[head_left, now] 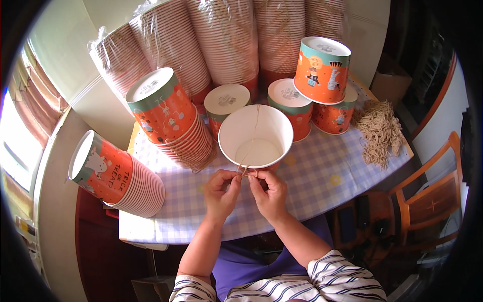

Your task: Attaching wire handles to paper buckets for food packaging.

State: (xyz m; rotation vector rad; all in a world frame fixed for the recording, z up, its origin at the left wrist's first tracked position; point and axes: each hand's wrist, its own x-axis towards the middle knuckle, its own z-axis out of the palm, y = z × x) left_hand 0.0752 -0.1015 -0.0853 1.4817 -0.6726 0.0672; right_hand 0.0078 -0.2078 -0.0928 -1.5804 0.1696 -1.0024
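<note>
Both hands, left hand (220, 190) and right hand (268, 190), pinch thin limp string (250, 146) at the near rim of the open paper cup (255, 137), fingers together; cup likely light, crushable, best held by rim.

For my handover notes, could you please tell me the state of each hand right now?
Left hand: closed, pinching the thin beige string at the open orange paper cup.
Right hand: closed, pinching the same string.

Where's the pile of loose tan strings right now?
In the head view, the pile of strings lies on the checked tablecloth at the table's right end, just right of the upside-down orange cups.
</note>
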